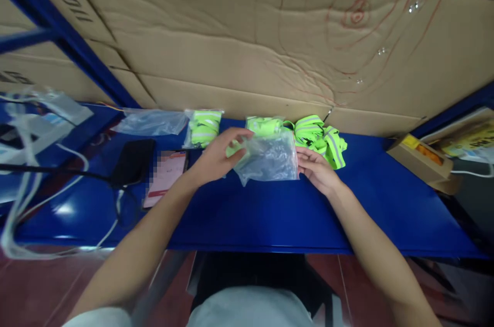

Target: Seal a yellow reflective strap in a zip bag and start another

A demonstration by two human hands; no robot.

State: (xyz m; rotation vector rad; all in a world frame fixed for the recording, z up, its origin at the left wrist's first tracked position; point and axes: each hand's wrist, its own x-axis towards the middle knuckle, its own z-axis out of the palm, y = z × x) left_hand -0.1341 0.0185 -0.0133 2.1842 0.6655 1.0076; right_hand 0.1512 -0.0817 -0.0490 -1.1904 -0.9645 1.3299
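Note:
A clear plastic zip bag (268, 159) hangs just above the blue table in front of me. My right hand (318, 168) pinches the bag's right edge, fingers pressed along the opening side. At the bag's left end is my left hand (221, 158), its thumb and fingers apart. Something lime green shows between those fingers, but I cannot tell if it is inside or behind the bag. Loose reflective lime-green straps (334, 147) lie in a heap beyond my right hand. Behind the bag sits a green bundle (264, 124), and a bagged strap roll (204, 128) lies left of it.
Empty-looking clear bags (152, 122) lie at the back left. A phone (165, 177), a black power bank-like block (133, 162) and white cables (27, 183) occupy the left. A small open carton (420, 162) stands right. A cardboard wall (216, 33) backs the blue table (262, 219).

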